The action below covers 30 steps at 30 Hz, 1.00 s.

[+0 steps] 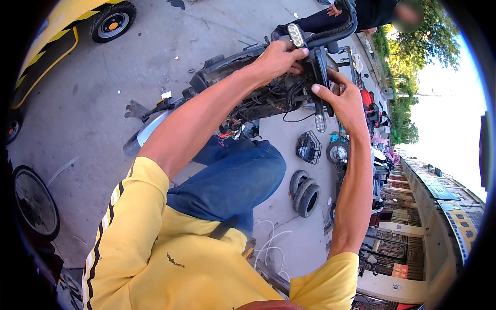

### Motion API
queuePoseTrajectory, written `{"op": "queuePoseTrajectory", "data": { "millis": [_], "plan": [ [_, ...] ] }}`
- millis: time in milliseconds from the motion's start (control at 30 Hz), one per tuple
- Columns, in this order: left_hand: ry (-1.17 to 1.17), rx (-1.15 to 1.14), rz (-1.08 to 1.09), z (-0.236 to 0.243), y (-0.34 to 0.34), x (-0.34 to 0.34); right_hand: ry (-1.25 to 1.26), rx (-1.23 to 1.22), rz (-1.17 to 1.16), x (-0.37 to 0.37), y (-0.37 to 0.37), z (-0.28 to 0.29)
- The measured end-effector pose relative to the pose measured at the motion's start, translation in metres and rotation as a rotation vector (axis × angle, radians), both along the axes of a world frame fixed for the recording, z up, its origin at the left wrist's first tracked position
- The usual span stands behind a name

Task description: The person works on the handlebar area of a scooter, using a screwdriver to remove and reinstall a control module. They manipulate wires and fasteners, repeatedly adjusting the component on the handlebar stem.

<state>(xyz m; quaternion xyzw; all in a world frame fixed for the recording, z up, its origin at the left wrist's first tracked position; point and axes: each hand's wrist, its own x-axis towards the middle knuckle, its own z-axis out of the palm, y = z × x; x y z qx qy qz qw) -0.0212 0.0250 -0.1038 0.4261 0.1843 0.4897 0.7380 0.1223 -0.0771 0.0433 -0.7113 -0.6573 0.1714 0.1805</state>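
Note:
A partly stripped scooter [248, 103] stands before me, its dark frame and loose wiring exposed. At its far end is a black panel [319, 67], with a clear light [296, 35] near its upper end and another light [320, 123] near its lower end. My left hand [279, 61] is closed on the panel's left side, thumb near the upper light; some fingertips are hidden behind it. From the right, my right hand [345, 101] grips the same panel with the thumb in front and fingers behind. A black curved bar [338, 35] rises above the panel.
Black tires [309, 200] and a black wire basket [308, 147] lie on the ground to the right. White tubing [268, 243] loops near my legs. A person in dark clothes [369, 13] is beyond the scooter. A yellow vehicle [51, 31] stands far left; parked scooters line the right.

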Motion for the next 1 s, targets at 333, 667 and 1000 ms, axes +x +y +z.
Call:
{"op": "queuePoseTrajectory", "data": {
  "millis": [333, 667, 1000],
  "plan": [
    [0.038, 0.018, 0.0, 0.007, 0.007, 0.012, -0.17, 0.042, -0.095, 0.012, -0.007, -0.001],
    [0.09, 0.007, 0.089, 0.013, -0.001, 0.002, 0.048, 0.015, -0.058, 0.015, -0.004, -0.004],
    [0.04, -0.039, 0.077, 0.008, -0.006, 0.002, -0.027, -0.011, -0.045, 0.017, -0.004, -0.004]
  ]
}}
